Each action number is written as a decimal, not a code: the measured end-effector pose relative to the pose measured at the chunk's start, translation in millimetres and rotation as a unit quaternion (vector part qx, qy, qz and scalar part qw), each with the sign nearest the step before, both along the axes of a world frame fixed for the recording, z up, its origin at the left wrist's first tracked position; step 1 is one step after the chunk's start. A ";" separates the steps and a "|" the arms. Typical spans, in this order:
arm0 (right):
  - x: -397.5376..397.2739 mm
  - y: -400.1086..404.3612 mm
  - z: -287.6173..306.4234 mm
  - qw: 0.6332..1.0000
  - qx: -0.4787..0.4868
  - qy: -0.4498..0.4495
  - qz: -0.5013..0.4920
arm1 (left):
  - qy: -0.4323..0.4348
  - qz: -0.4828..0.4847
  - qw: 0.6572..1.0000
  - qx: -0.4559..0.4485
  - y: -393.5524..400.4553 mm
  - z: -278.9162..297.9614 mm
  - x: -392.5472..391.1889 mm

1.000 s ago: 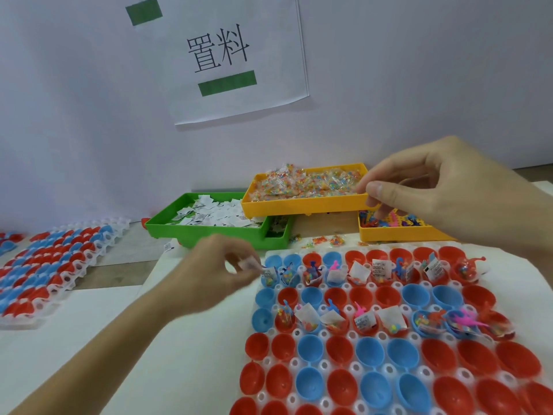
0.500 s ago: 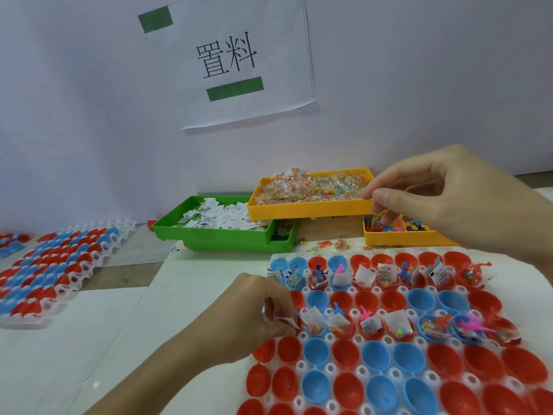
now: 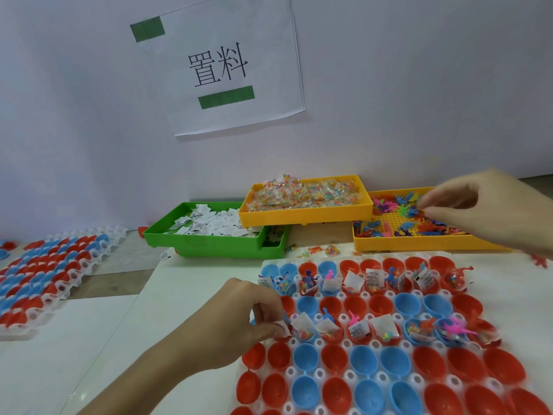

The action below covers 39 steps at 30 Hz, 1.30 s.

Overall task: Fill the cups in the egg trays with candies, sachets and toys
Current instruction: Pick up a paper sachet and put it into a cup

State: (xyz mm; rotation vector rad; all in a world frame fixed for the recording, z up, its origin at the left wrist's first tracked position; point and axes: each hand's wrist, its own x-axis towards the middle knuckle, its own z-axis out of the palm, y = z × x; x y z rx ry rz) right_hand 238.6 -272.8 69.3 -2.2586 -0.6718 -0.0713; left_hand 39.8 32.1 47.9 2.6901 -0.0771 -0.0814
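A white egg tray (image 3: 347, 344) of red and blue cups lies in front of me; its first and third rows hold sachets, candy packs and small toys. My left hand (image 3: 239, 322) pinches a white sachet (image 3: 281, 327) over the left end of the third row. My right hand (image 3: 478, 205) reaches into the yellow toy tray (image 3: 419, 244), fingertips down among the coloured toys (image 3: 401, 208); whether it holds one I cannot tell. A second yellow tray (image 3: 305, 217) holds candy packs (image 3: 302, 193). A green tray (image 3: 203, 244) holds white sachets (image 3: 209, 223).
A second egg tray (image 3: 51, 277) with red and blue cups lies at the far left. Loose candy packs (image 3: 323, 250) lie scattered between the supply trays and my tray. A paper sign (image 3: 221, 64) hangs on the white wall behind.
My right hand let go of the candy tray's edge and moved right into the toy tray. My left hand brought the sachet down from the first row to the third row's left end.
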 end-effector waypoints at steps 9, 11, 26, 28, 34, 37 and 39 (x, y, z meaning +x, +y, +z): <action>28.6 -31.9 -38.1 0.996 -0.031 0.024 -0.080 | -0.011 0.001 0.999 0.049 -2.5 -6.7 5.2; 26.0 -21.1 -36.9 0.998 -0.027 0.021 -0.060 | -0.006 0.006 0.999 0.040 -2.8 -7.9 6.6; 25.0 -34.8 -53.5 0.984 -0.074 0.015 -0.161 | -0.045 0.020 0.997 0.058 11.1 25.4 9.9; 26.9 -40.7 -56.6 0.977 -0.111 0.025 -0.180 | -0.087 0.016 0.994 0.062 5.5 29.5 26.3; 27.3 -51.4 -53.7 0.969 -0.159 0.063 -0.179 | -0.171 0.016 0.973 0.152 -17.4 18.2 108.5; 26.1 -54.9 -54.7 0.971 -0.168 0.049 -0.164 | -0.139 0.019 0.956 0.257 -27.2 3.7 147.8; 28.2 -58.4 -57.6 0.977 -0.135 0.030 -0.162 | -0.131 0.023 0.946 0.295 -30.2 -3.0 165.2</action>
